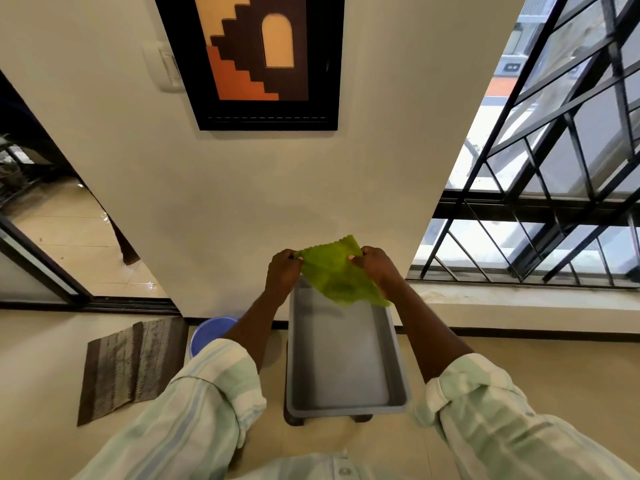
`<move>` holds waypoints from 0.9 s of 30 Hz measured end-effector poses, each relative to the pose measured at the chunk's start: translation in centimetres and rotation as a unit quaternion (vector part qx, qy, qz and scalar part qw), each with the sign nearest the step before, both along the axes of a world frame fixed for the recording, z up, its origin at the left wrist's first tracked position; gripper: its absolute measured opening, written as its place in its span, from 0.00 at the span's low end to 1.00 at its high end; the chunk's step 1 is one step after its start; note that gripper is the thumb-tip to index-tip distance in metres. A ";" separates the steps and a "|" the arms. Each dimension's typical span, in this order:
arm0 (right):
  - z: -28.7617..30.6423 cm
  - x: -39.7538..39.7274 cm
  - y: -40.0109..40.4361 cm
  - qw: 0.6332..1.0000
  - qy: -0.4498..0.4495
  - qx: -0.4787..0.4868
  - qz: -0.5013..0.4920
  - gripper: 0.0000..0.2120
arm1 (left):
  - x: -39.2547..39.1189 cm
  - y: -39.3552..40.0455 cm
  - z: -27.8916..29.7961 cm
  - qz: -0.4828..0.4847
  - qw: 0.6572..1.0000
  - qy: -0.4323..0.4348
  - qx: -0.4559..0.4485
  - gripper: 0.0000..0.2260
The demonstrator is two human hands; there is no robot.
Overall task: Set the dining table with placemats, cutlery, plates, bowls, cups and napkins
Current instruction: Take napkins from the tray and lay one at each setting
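The left hand (pixel 282 270) and right hand (pixel 375 266) each pinch an upper edge of a green napkin (pixel 337 271), holding it stretched between them above the far end of a grey tray (pixel 341 362). The napkin's lower part hangs over the tray's far rim. Left of the tray lie a blue bowl (pixel 211 332) and a brown placemat (pixel 133 363). A framed picture (pixel 249 60) hangs on the wall.

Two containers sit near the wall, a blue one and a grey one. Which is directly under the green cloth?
The grey tray: the green cloth, pinched by the left hand and right hand, hangs over its far end. The blue bowl sits off to the left, partly hidden by the left forearm.
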State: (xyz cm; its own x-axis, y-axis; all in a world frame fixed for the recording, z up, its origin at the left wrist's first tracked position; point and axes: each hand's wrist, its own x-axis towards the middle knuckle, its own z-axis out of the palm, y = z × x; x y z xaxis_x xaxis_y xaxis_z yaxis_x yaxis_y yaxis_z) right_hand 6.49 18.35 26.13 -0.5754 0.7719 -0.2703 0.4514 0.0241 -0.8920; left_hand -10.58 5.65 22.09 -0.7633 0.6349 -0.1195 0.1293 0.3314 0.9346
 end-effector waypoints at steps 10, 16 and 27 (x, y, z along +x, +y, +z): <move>6.4 0.2 0.1 0.909 0.342 -0.236 0.013 0.13 | -1.1 0.3 10.9 -0.106 0.871 -0.389 0.281 0.18; 3.3 0.7 -0.4 0.910 0.255 -0.321 -0.062 0.25 | 2.2 -1.6 5.0 -0.183 0.817 -0.522 0.164 0.32; -4.4 3.8 -2.9 0.926 0.112 -0.350 -0.084 0.18 | 3.0 -3.1 -1.7 -0.078 0.886 -0.455 -0.051 0.13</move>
State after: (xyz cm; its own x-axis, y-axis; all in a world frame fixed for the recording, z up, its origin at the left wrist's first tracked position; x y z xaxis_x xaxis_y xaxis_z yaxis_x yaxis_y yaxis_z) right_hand 10.25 15.43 21.69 -0.5655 0.5368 -0.6262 0.1971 -0.6493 -0.7345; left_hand -7.62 2.50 20.41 -0.2256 0.6746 -0.7029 -0.6108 0.4641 0.6415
